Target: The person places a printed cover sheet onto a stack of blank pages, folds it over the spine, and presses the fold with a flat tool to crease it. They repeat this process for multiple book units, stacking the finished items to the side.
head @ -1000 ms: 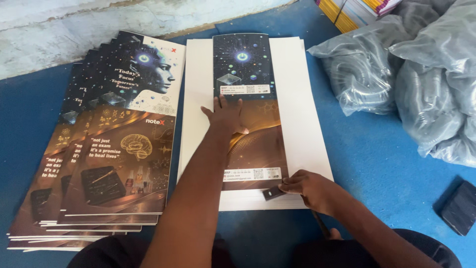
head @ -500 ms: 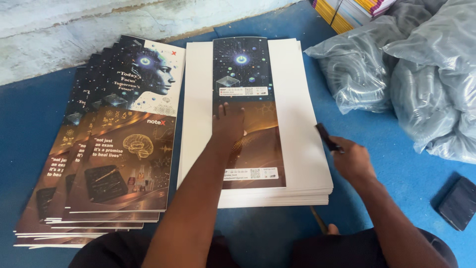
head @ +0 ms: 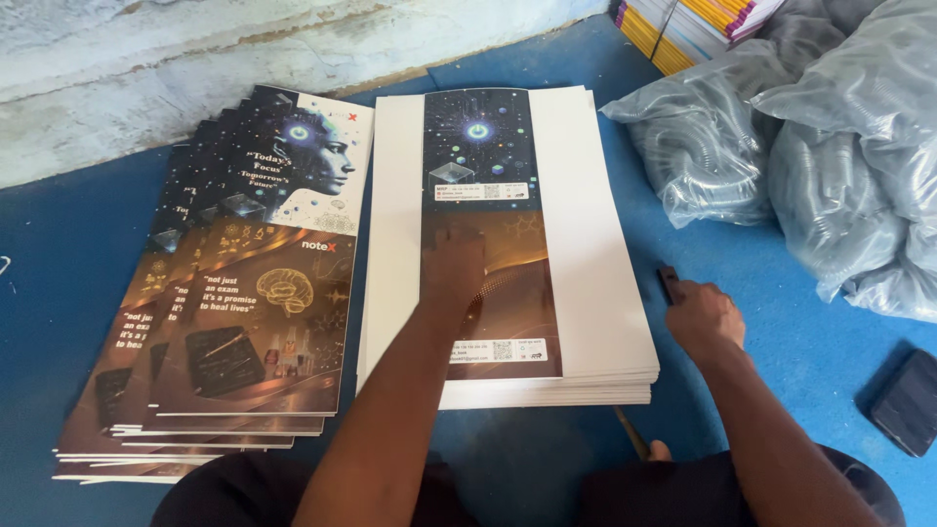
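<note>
There is a single view, from a camera worn on the person's head, looking steeply down and forward over the blue floor from close range. A white sheet stack sits at the centre of the picture and serves as landmark. Beyond the stack the view reaches a pale wall base. Left of it, a fanned pile of printed covers fills the frame. To its right, grey plastic bags run off the edge. Nearer than the stack, the person's own forearms and dark lap enter from the bottom edge.
</note>
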